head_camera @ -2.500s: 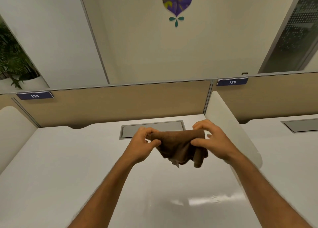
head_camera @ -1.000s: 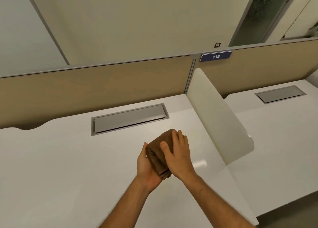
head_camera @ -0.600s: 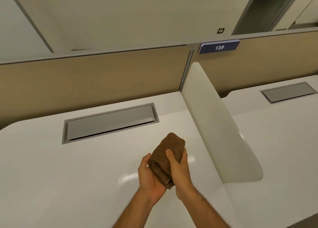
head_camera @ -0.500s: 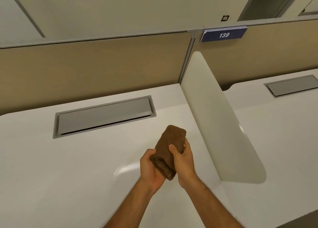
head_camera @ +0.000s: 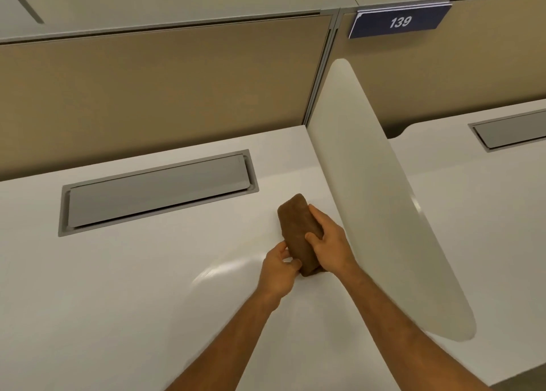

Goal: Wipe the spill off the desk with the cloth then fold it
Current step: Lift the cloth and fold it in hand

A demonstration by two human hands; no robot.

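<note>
1. The cloth (head_camera: 298, 232) is sitting as a brown, thickly folded, oblong bundle, its long axis running away from the person and leaning slightly left.
2. It is lying on or just over the white desk (head_camera: 124, 272); whether it is touching cannot be told.
3. It is sitting near the desk's right side, nearer the person than the grey hatch (head_camera: 156, 190).

Evenly and softly lit from overhead, with a pale streak of glare on the white desk (head_camera: 218, 269) just left of the hands. Faint, diffuse shadows only. Wide-angle bowing at the edges; slightly soft throughout.
</note>
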